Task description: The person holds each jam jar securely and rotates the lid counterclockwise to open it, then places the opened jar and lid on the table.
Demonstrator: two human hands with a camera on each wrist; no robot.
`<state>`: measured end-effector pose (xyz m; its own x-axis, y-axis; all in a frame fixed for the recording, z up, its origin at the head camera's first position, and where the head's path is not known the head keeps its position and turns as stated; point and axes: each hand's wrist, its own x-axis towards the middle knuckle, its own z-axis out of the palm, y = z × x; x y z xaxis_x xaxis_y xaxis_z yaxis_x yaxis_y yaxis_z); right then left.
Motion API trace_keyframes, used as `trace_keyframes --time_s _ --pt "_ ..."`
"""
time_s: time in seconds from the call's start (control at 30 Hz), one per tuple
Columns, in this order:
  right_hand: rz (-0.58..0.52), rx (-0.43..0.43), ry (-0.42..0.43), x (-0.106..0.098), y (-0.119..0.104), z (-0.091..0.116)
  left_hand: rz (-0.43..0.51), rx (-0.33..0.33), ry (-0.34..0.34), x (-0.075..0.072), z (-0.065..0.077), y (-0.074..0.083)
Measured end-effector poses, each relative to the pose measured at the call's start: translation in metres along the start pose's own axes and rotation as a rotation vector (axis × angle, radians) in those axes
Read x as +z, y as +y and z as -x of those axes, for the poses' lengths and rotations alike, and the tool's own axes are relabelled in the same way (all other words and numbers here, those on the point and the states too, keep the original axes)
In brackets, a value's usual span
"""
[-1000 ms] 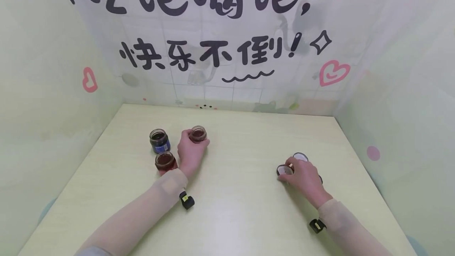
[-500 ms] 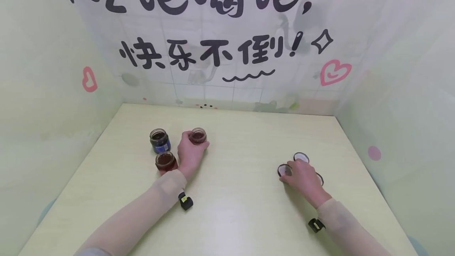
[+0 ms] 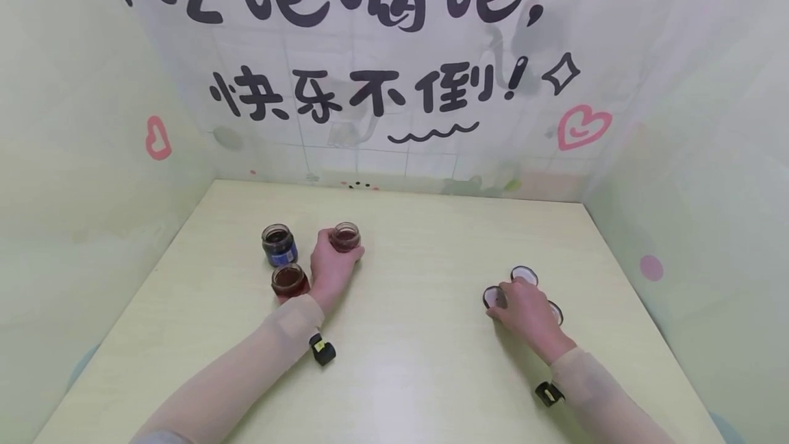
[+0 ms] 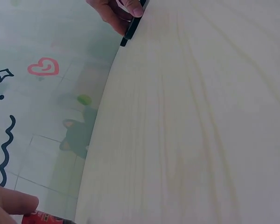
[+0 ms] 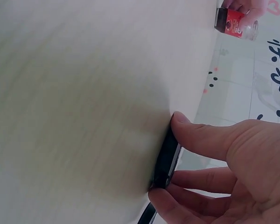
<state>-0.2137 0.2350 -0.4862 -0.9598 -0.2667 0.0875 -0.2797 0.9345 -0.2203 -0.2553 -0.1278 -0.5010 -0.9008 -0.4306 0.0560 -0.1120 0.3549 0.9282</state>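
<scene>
My left hand (image 3: 331,267) grips an open glass jar (image 3: 346,239) on the left half of the table, fingers and thumb around its sides. Its red label shows in the right wrist view, where the jar (image 5: 234,22) stands beyond my right hand. Toward the right of the table, my right hand (image 3: 531,315) pinches a black-rimmed jar lid (image 3: 495,298) whose pale inside faces up. Thumb and fingertips hold the lid (image 5: 166,161) by its edge, low over the table. Two more lids, a far one (image 3: 524,276) and a right one (image 3: 556,312), lie partly behind that hand.
Left of my left hand stand an open dark jar with a blue label (image 3: 280,249) and, nearer, an open red-brown jar (image 3: 290,282), partly hidden by my sleeve. The pale wooden table (image 3: 407,362) has printed walls at the back and both sides.
My right fingers have settled at the lid's edge, and the right-hand lid shows more beside the hand. The left hand keeps its hold on the jar, almost unmoved.
</scene>
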Motion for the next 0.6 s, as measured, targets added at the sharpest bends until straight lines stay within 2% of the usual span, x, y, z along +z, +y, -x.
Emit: trace_keyframes --time_s 0.3,0.6 --pt "-0.003 -0.004 0.009 0.0 0.0 0.001 -0.003 0.047 -0.03 0.001 0.002 -0.004" --pt "-0.07 -0.002 0.07 -0.018 -0.011 0.002 -0.055 0.142 -0.089 -0.002 0.008 0.01"
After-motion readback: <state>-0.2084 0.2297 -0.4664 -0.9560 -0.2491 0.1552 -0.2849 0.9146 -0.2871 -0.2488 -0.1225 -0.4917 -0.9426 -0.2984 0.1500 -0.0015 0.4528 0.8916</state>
